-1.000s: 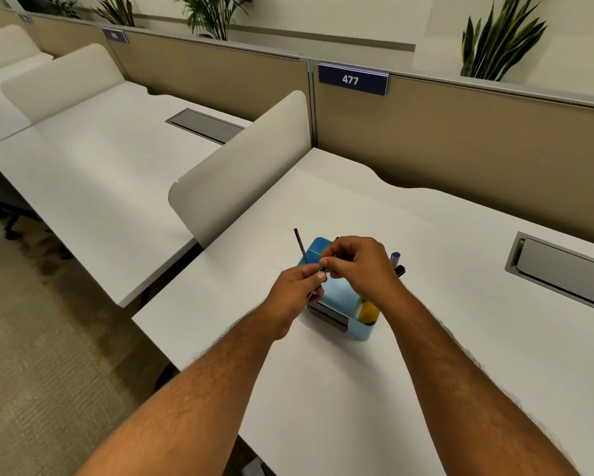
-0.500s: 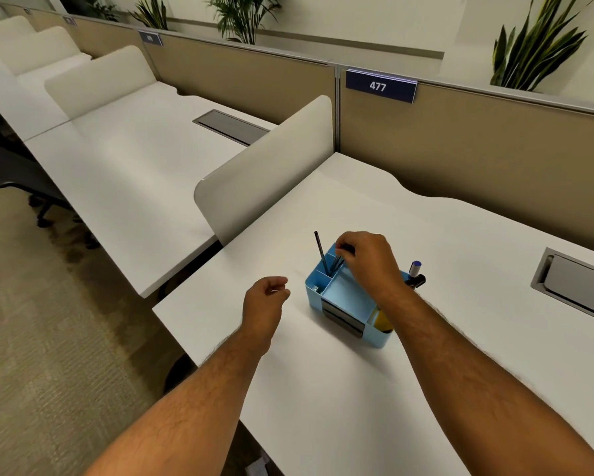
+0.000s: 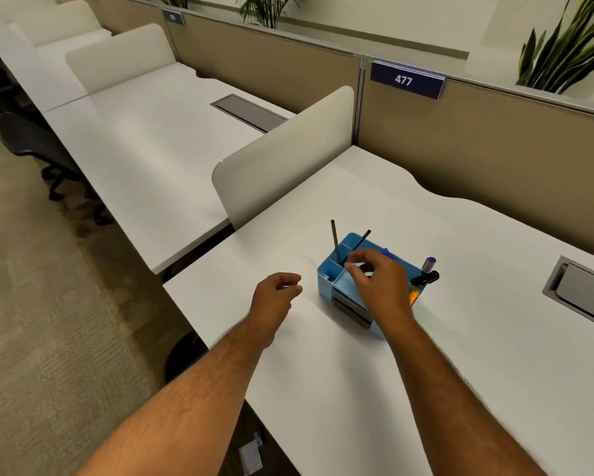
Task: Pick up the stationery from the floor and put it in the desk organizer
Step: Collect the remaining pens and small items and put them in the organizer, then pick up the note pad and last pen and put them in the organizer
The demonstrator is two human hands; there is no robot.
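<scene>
A light blue desk organizer [image 3: 326, 281] stands on the white desk [image 3: 460, 338]. Two thin dark pens [image 3: 335, 242] lean upright in its far left compartment. A purple-capped marker [image 3: 428, 265] and a black marker [image 3: 426, 279] stick out at its right end, and something orange [image 3: 414, 297] shows beside my wrist. My right hand [image 3: 379, 285] hovers over the organizer with fingers spread and nothing in them. My left hand [image 3: 275, 297] hangs above the desk to the organizer's left, fingers loosely curled and empty.
A cream divider panel [image 3: 285, 156] rises at the desk's left edge. A grey cable hatch [image 3: 580, 290] lies at the right. A tan partition with a sign reading 477 [image 3: 405, 80] backs the desk. White paper [image 3: 251, 455] lies on the floor under the desk. A black chair [image 3: 31, 142] stands at far left.
A second pen now stands in the far compartment; my right hand let go of it and opened above the organizer. My left hand drew away to the left, empty.
</scene>
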